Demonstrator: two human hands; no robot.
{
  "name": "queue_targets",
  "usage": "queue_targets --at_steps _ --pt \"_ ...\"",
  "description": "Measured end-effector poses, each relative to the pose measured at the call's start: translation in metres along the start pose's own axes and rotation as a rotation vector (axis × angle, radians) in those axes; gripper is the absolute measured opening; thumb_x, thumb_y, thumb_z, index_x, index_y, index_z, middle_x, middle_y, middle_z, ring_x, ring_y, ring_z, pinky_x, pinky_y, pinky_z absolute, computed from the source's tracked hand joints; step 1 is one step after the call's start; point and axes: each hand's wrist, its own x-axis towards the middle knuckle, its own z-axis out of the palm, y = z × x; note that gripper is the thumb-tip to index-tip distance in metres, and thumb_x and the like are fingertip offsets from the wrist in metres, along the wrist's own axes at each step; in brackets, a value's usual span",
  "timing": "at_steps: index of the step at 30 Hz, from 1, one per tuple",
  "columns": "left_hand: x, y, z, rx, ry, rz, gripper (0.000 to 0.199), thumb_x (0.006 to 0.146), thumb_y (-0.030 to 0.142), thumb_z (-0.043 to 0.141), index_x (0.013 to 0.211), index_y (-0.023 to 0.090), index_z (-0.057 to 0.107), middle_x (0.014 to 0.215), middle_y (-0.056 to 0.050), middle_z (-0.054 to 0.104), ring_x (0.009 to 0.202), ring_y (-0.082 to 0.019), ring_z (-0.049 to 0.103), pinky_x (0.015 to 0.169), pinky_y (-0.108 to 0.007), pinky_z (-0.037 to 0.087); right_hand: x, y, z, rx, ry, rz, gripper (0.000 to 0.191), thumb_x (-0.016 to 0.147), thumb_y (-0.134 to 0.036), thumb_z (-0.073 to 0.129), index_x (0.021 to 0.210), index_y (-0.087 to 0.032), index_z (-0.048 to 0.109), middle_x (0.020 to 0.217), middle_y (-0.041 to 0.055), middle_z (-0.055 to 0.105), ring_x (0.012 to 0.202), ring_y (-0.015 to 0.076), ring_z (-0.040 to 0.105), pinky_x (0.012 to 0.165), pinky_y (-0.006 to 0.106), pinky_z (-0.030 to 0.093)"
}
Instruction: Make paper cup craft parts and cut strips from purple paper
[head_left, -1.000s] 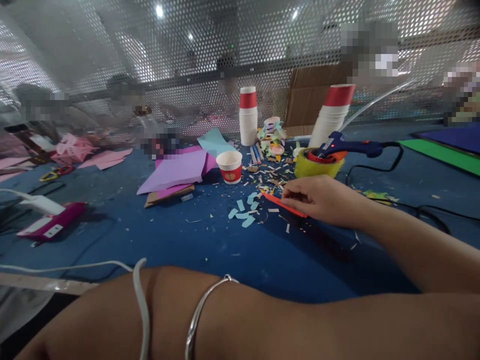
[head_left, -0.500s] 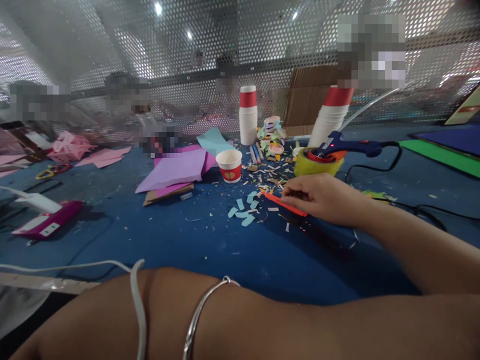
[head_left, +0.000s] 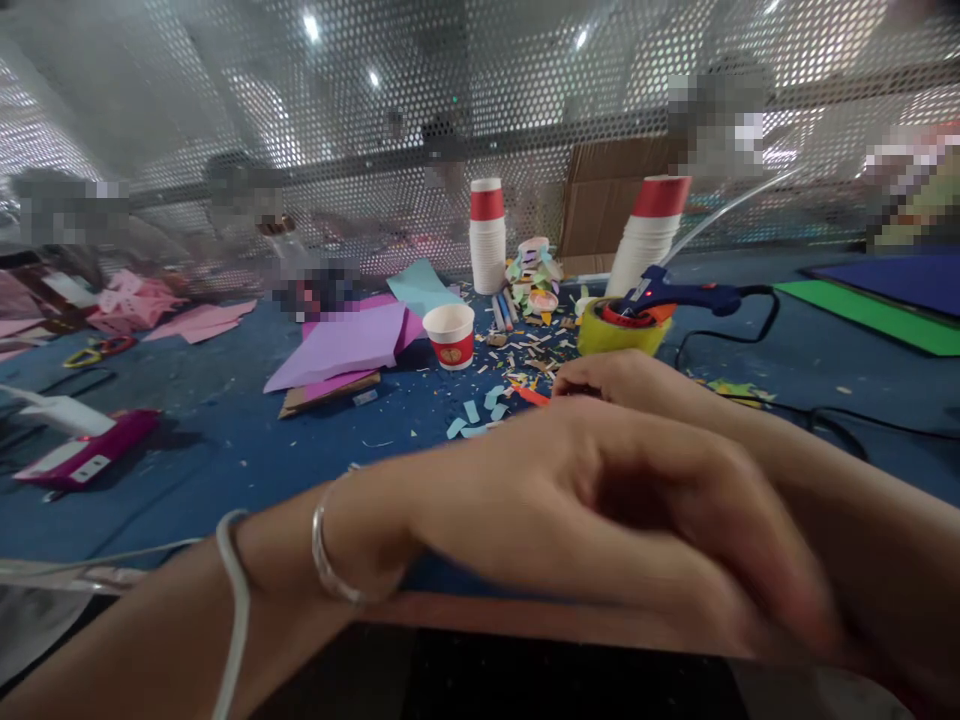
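Observation:
My left hand (head_left: 570,510) crosses the foreground toward the right, with a silver bangle and a white band on the arm. Its thumb and fingers are apart and curve downward near my right forearm. The fingertips are blurred, and nothing shows between them. Behind it, my right hand (head_left: 626,385) rests low at the table with its fingers closed on a slim orange object (head_left: 531,396). Only the tip of that object shows; my left hand covers the rest. Cut light-blue paper pieces (head_left: 471,411) lie beside the orange tip.
A paper cup (head_left: 450,338) stands near purple paper sheets (head_left: 345,345). Farther back are stacked cups (head_left: 487,240), markers (head_left: 502,312) and paper scraps (head_left: 536,350). A blue glue gun (head_left: 686,292) lies on a yellow tape roll (head_left: 619,335), its cord trailing right. At left sits a magenta power strip (head_left: 94,452).
My left hand has come into view from the right, its arm drawn back leftward. It now hides most of the orange object. My right hand stays nearly in place.

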Motion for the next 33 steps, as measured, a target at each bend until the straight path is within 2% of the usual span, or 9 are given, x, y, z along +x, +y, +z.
queue_targets --at_steps 2,5,9,11,14,17,18,23,33 --pt "-0.004 -0.006 -0.025 0.273 0.214 0.071 0.004 0.083 0.020 0.070 0.086 0.019 0.072 0.088 -0.002 0.075 0.078 -0.013 0.067 0.073 -0.025 0.054 0.000 0.001 0.000 -0.005 0.005 0.003 0.016 0.090 -0.026 0.054 0.081 -0.019 0.066 0.084 0.0057 0.073 0.075 0.0189 0.065 0.063 0.028 0.039" --pt "-0.020 -0.024 -0.066 0.660 0.558 -0.017 0.006 0.081 0.018 0.068 0.084 0.017 0.072 0.078 -0.003 0.072 0.070 -0.014 0.063 0.066 -0.027 0.049 0.000 -0.001 -0.003 -0.013 -0.012 0.022 0.014 0.091 -0.025 0.055 0.085 -0.020 0.066 0.084 0.0045 0.073 0.075 0.0185 0.065 0.065 0.028 0.040" --pt "-0.046 -0.037 -0.117 0.908 1.246 0.104 0.003 0.080 0.018 0.065 0.080 0.018 0.069 0.073 -0.001 0.069 0.065 -0.014 0.059 0.063 -0.028 0.047 -0.001 -0.004 -0.006 0.023 -0.037 0.037 0.019 0.094 -0.031 0.053 0.084 -0.020 0.065 0.082 0.0042 0.073 0.072 0.0180 0.064 0.064 0.029 0.040" --pt "-0.058 -0.041 -0.139 0.992 1.482 0.091 0.003 0.079 0.017 0.064 0.080 0.018 0.068 0.074 -0.001 0.069 0.068 -0.015 0.060 0.068 -0.029 0.049 -0.001 -0.004 -0.006 0.029 -0.042 0.042 0.021 0.095 -0.032 0.053 0.082 -0.020 0.065 0.081 0.0044 0.072 0.070 0.0178 0.063 0.064 0.030 0.039" --pt "-0.071 -0.053 -0.161 1.115 1.465 -0.122 0.012 0.079 0.023 0.067 0.090 0.019 0.068 0.091 -0.006 0.072 0.079 -0.020 0.064 0.079 -0.034 0.052 0.000 -0.004 -0.005 0.020 -0.038 0.032 0.021 0.095 -0.031 0.052 0.083 -0.020 0.065 0.081 0.0049 0.072 0.070 0.0181 0.062 0.064 0.031 0.040" --pt "-0.075 -0.072 -0.170 1.289 1.210 -0.413 0.035 0.080 0.035 0.070 0.110 0.017 0.067 0.113 -0.013 0.071 0.104 -0.030 0.065 0.094 -0.043 0.051 0.000 -0.003 -0.004 0.020 -0.035 0.022 0.023 0.095 -0.033 0.051 0.083 -0.020 0.065 0.081 0.0049 0.072 0.071 0.0183 0.062 0.064 0.031 0.039" --pt "-0.075 -0.077 -0.171 1.306 1.170 -0.453 0.038 0.080 0.037 0.070 0.112 0.017 0.067 0.117 -0.015 0.071 0.110 -0.033 0.064 0.097 -0.045 0.050 0.000 -0.003 -0.004 0.022 -0.031 0.022 0.023 0.095 -0.033 0.051 0.083 -0.020 0.065 0.080 0.0048 0.072 0.070 0.0182 0.061 0.064 0.031 0.039" --pt "-0.074 -0.087 -0.174 1.330 1.132 -0.528 0.041 0.082 0.034 0.066 0.120 0.017 0.067 0.126 -0.018 0.067 0.120 -0.038 0.060 0.102 -0.051 0.047 -0.001 -0.003 -0.004 0.043 -0.020 0.032 0.021 0.093 -0.033 0.052 0.082 -0.021 0.065 0.079 0.0038 0.071 0.070 0.0175 0.061 0.063 0.030 0.038" --pt "-0.097 -0.072 -0.174 1.334 1.053 -0.589 0.052 0.068 0.016 0.067 0.120 0.019 0.069 0.119 -0.012 0.072 0.109 -0.033 0.067 0.094 -0.041 0.052 -0.002 -0.001 -0.002 0.065 0.000 0.018 0.020 0.091 -0.034 0.053 0.079 -0.021 0.063 0.074 0.0026 0.069 0.066 0.0166 0.059 0.062 0.029 0.037"
